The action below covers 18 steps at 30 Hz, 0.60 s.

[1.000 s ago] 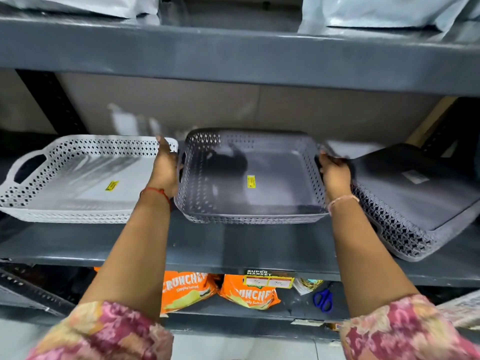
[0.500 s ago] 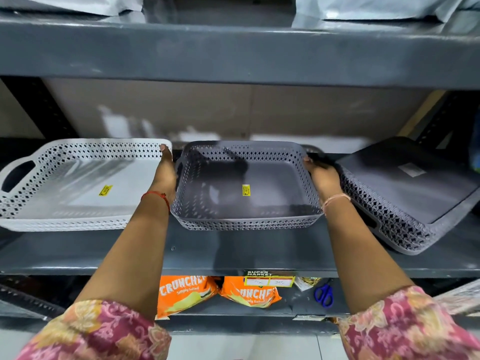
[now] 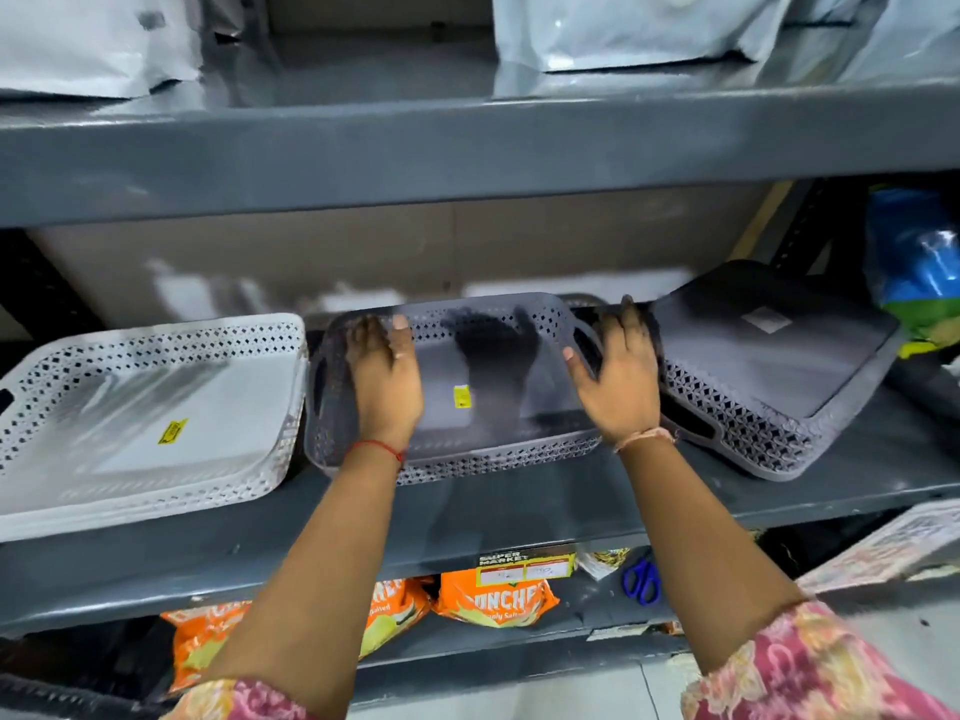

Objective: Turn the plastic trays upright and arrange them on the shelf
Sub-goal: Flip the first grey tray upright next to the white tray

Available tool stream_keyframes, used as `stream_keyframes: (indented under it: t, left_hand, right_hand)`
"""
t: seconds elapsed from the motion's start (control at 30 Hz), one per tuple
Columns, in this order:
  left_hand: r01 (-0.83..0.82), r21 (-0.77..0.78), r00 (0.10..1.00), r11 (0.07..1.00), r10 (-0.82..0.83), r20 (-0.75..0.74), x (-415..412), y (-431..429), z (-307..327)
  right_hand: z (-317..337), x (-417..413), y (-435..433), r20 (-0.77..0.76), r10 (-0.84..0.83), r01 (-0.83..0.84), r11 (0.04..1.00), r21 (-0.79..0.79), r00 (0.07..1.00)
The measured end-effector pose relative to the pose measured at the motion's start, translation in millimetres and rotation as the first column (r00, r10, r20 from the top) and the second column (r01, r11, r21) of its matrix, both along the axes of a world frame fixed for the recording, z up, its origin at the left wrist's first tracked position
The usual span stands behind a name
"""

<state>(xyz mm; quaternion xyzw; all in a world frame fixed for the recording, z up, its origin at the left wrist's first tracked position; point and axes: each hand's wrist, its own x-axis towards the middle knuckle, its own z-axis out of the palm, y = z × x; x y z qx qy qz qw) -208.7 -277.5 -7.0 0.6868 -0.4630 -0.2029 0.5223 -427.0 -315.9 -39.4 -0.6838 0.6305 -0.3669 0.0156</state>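
Note:
Three perforated plastic trays lie on the grey metal shelf [image 3: 519, 517]. The white tray [image 3: 156, 407] sits upright at the left. In the middle, a grey tray [image 3: 467, 459] with a yellow sticker stands upright. A second grey tray [image 3: 769, 366] lies upside down and tilted at the right. My left hand [image 3: 384, 376] hovers over the left part of the middle tray with fingers spread. Over that tray's right handle, my right hand [image 3: 618, 371] is held open, close to the overturned tray's edge. Neither hand grips anything.
The upper shelf [image 3: 467, 142] hangs low over the trays and carries pale plastic bags [image 3: 623, 28]. A blue and green packet [image 3: 914, 267] sits at the far right. Below are orange snack bags [image 3: 493, 600], blue scissors [image 3: 641, 582] and a yellow price label [image 3: 524, 569].
Both hands have let go of the middle grey tray's sides and lifted inward over it, fingers spread. The tray now rests on the shelf.

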Motion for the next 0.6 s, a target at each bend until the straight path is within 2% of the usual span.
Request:
stream_keyframes:
  t: [0.13,0.23,0.3,0.5,0.6]
  left_hand:
    - [0.156,-0.093,0.987,0.983,-0.158,-0.014,-38,6,-3]
    - [0.22,-0.091,0.974,0.971,-0.224,-0.029,-64,9,-17]
    - [0.289,-0.081,0.953,0.954,-0.294,-0.065,-107,7,-20]
    - [0.337,-0.073,0.924,0.939,-0.344,-0.168,-212,1,-34]
    - [0.252,-0.065,0.918,0.966,-0.259,-0.3,-253,1,-42]
  right_hand:
    - [2,5,6,-0.031,0.032,-0.034,0.998,-0.06,0.999]
    - [2,-11,7,-0.012,0.015,-0.016,0.998,-0.067,1.0]
    - [6,-49,1,0.008,-0.015,0.015,0.998,-0.055,1.0]
    - [3,-142,-25,0.041,-0.063,0.062,0.998,0.019,0.997]
    - [-2,-173,-37,0.109,-0.094,0.088,0.994,0.065,0.99]
